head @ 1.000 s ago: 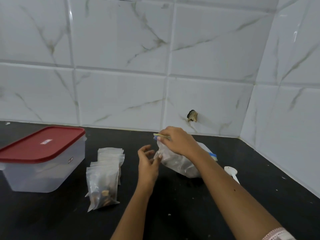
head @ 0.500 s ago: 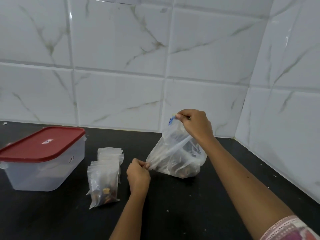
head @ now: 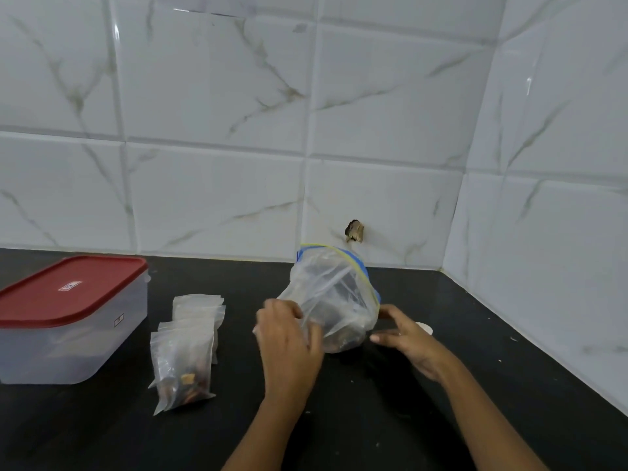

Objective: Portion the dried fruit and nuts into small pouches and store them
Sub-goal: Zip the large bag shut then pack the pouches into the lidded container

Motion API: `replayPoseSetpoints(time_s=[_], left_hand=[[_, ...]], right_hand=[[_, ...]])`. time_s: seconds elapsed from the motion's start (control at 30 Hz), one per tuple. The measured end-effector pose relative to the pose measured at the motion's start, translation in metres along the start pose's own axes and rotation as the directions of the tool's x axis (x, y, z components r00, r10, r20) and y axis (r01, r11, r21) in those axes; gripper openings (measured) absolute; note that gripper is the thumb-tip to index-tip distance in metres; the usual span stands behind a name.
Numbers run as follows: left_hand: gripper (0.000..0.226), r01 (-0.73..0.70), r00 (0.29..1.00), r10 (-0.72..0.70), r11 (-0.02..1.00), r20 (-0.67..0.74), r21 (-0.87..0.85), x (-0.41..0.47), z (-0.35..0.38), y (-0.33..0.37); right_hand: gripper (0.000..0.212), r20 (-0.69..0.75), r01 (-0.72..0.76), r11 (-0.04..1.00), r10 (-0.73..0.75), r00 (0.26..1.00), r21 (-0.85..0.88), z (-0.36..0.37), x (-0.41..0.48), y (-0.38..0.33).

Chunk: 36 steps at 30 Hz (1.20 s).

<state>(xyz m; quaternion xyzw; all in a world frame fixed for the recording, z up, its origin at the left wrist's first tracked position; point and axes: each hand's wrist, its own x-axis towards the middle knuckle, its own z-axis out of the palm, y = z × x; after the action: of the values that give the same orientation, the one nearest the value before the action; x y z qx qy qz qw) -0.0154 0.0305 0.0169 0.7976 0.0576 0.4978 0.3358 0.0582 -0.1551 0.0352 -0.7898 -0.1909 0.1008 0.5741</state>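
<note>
A large clear zip bag (head: 334, 294) with a blue and yellow zip strip stands on the black counter (head: 339, 419), with dark fruit and nuts at its bottom. My left hand (head: 289, 338) grips the plastic on the bag's left side, fingers curled into it. My right hand (head: 404, 338) is spread beside the bag's lower right, thumb and fingers straight and close to the plastic. A filled small pouch (head: 181, 368) lies left of my hands, with a stack of flat small pouches (head: 200, 307) just behind it.
A clear storage box with a red lid (head: 68, 290) stands shut at the left. A white spoon (head: 425, 326) peeks out behind my right hand. Tiled walls meet in a corner at the back right, and one tile has a chipped hole (head: 355, 231).
My right hand let go of the bag's zip top and dropped to its lower right side. The bag sank onto the counter. My left hand shifted up against the bag's left side.
</note>
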Motion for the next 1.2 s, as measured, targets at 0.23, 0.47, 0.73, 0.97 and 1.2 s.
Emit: replayPoseSetpoints(time_s=[0.23,0.47,0.73,0.97,1.2], left_hand=[[0.085,-0.038,0.891,-0.099,0.956,0.444,0.291,-0.019,0.029,0.020],[0.082,0.157,0.922,-0.193,0.979,0.335,0.132,-0.021,0.052,0.024],[0.065,0.148,0.893,-0.192,0.979,0.407,0.137,-0.021,0.038,0.010],[0.067,0.178,0.804,-0.270,0.959,0.530,0.219,-0.013,0.022,0.010],[0.089,0.259,0.721,-0.372,0.927,0.585,0.270,0.008,0.005,0.029]], right_hand=[[0.019,-0.168,0.214,0.952,-0.253,0.953,-0.220,0.023,0.006,-0.019],[0.029,-0.115,0.309,0.907,-0.353,0.929,-0.285,0.029,0.002,-0.032],[0.028,-0.040,0.355,0.828,-0.411,0.911,-0.433,0.007,-0.009,-0.088],[0.027,-0.181,0.353,0.714,-0.555,0.812,-0.605,-0.006,-0.015,-0.133],[0.020,-0.240,0.410,0.898,-0.439,0.866,-0.161,0.015,-0.014,-0.138]])
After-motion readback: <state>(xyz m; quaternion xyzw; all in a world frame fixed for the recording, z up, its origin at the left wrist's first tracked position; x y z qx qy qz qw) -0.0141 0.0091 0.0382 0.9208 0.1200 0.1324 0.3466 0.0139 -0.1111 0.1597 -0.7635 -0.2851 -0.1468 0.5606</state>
